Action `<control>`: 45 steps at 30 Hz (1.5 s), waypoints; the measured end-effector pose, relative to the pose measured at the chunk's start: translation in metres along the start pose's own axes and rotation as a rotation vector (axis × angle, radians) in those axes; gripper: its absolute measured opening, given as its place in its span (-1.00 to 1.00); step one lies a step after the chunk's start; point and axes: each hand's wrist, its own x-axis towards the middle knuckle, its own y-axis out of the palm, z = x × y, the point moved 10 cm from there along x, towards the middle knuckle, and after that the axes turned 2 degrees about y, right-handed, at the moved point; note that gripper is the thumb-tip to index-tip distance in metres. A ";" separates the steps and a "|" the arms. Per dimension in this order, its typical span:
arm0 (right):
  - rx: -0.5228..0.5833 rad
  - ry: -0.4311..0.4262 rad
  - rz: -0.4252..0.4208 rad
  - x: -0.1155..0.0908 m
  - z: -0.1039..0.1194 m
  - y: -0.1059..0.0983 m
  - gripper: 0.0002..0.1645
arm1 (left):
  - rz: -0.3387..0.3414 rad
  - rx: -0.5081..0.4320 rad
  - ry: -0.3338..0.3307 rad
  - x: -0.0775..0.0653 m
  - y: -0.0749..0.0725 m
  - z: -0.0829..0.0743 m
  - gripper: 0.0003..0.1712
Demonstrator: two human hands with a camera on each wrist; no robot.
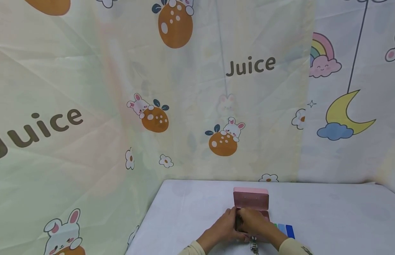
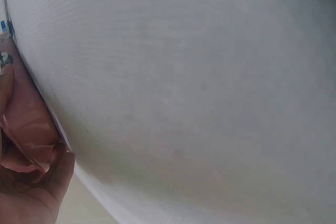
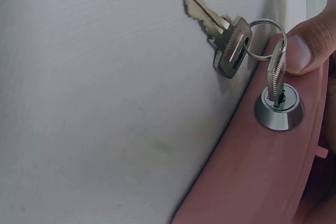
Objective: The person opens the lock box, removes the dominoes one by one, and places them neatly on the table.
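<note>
A small pink metal lock box (image 1: 251, 200) stands on the table with its lid raised. My left hand (image 1: 221, 226) grips its left side, with the thumb along the front wall. In the right wrist view that thumb (image 3: 298, 53) presses beside a round silver lock (image 3: 279, 113). One key (image 3: 276, 72) sits in the lock, and a second key (image 3: 232, 48) hangs from the same ring (image 3: 265, 22). My right hand (image 1: 253, 221) reaches down into the box, its fingertips hidden inside; I cannot tell whether they hold anything.
Flat green and blue pieces (image 1: 285, 230) lie on the table just right of the box. The white-covered table (image 1: 328, 212) extends to both sides. Behind it hangs a printed cloth (image 1: 191, 106) with rabbits and "Juice" lettering.
</note>
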 end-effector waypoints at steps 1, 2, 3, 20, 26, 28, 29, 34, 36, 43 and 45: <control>-0.008 -0.008 -0.005 0.000 0.000 0.000 -0.58 | 0.004 -0.006 -0.005 0.000 0.001 0.000 0.17; -0.014 -0.015 -0.010 -0.001 0.001 -0.001 -0.56 | 0.006 -0.006 -0.006 0.000 0.001 0.001 0.18; -0.023 -0.015 -0.013 -0.001 0.001 -0.001 -0.55 | 0.009 -0.009 -0.009 0.000 0.002 0.001 0.18; -0.034 -0.025 -0.012 0.000 0.002 -0.003 -0.52 | -0.013 0.015 0.004 0.001 0.002 0.002 0.17; -0.029 -0.039 -0.011 -0.001 0.004 -0.005 -0.53 | -0.017 0.000 0.009 0.000 0.001 0.002 0.17; -0.020 -0.037 -0.011 -0.001 0.003 -0.005 -0.54 | -0.022 0.000 0.016 -0.001 0.000 0.002 0.17; -0.020 -0.038 -0.011 -0.001 0.003 -0.004 -0.54 | -0.025 0.002 0.020 -0.001 0.000 0.002 0.17; -0.020 -0.036 -0.011 0.000 0.002 -0.004 -0.56 | -0.024 -0.006 0.012 0.000 0.001 0.004 0.17; -0.015 -0.033 -0.008 0.000 0.001 -0.004 -0.56 | -0.014 -0.019 -0.002 0.001 0.002 0.005 0.17; -0.022 -0.003 -0.008 -0.001 0.002 -0.007 -0.55 | -0.002 -0.028 -0.010 0.002 0.003 0.006 0.18; -0.024 0.002 -0.007 -0.002 0.002 -0.008 -0.54 | -0.003 -0.031 -0.008 0.001 0.003 0.005 0.18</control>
